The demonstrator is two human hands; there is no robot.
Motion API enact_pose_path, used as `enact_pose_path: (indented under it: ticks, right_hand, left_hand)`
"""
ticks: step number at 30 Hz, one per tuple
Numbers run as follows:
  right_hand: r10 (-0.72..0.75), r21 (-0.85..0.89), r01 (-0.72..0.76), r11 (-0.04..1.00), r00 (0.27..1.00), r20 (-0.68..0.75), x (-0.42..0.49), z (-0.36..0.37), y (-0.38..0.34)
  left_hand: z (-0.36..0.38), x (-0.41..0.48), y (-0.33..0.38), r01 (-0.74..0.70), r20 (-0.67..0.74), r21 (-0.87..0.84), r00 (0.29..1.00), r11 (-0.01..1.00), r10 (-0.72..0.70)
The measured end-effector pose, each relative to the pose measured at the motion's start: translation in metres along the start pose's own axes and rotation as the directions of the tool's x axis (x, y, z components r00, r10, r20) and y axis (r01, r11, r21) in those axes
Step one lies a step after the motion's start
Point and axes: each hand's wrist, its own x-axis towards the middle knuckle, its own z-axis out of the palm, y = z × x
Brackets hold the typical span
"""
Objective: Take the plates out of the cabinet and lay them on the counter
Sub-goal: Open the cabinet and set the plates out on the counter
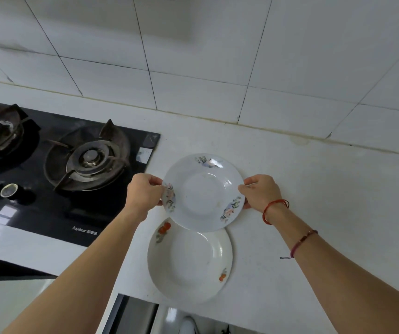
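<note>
Nearest, by the front edge of the pale, smooth table (314,189), a round white plate (190,261) lies flat. It is glossy, with a sunken middle and orange fruit sprigs on its rim. Just beyond it a second plate (203,192) of the same shape, printed with pink and blue flowers, overlaps the first plate's far rim. Whether it rests there or hangs just above cannot be told. The left hand (143,194) pinches its left rim, thumb on top and fingers curled beneath. The right hand (262,192) grips the right rim the same way. Two red cords (274,208) circle the right wrist and forearm.

Left of the plates a black glass gas hob (111,213) is set into the table, its right edge close beside the left hand. White lettering near its front reads "Royalstar", followed by characters too small to read. Two round knobs (9,190) stand at the near left, and a ringed metal burner (90,159) with a dark pan support sits farther back. A small sticker (144,154) at the hob's far right corner is illegible.

Farthest, large glossy white wall tiles (193,68) with dark grout lines rise from the table's back edge.
</note>
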Motion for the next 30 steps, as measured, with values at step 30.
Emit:
enact_pose_path:
  ticks: [30]
  right_hand:
    - [0.03,-0.107,-0.035,0.994,0.998,-0.052,0.114,0.025,0.024]
  left_hand:
    - [0.061,0.093,0.01,0.023,0.007,-0.082,1.0,0.996,-0.023]
